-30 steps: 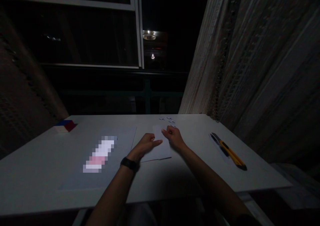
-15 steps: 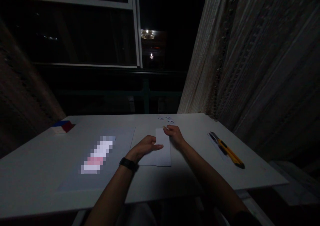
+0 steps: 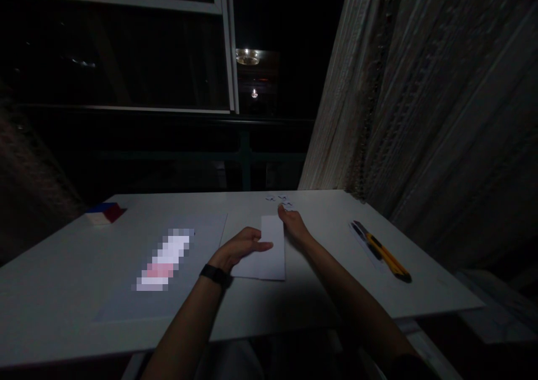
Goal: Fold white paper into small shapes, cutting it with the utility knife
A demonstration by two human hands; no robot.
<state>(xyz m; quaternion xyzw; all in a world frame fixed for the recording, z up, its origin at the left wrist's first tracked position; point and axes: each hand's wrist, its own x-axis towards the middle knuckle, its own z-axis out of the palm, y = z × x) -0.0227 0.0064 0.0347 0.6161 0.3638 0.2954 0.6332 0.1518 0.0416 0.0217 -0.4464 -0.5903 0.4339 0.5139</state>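
A small folded sheet of white paper (image 3: 269, 254) lies on the white table (image 3: 319, 290) in front of me. My left hand (image 3: 239, 248), with a dark watch on the wrist, presses its fingers on the paper's left side, fingertips on the fold. My right hand (image 3: 294, 226) touches the paper's upper right corner, fingers curled as if pinching the edge. The room is very dark.
A yellow and black utility knife (image 3: 384, 254) lies to the right, next to a dark pen. A larger sheet with a blurred patch (image 3: 163, 259) lies on the left. A red, white and blue cube (image 3: 105, 212) sits at the far left. Tiny paper scraps (image 3: 279, 200) lie beyond my hands. A curtain hangs at right.
The paper's right part has been turned over to the left and now lies flatter and narrower. My right hand has shifted slightly toward its upper corner.
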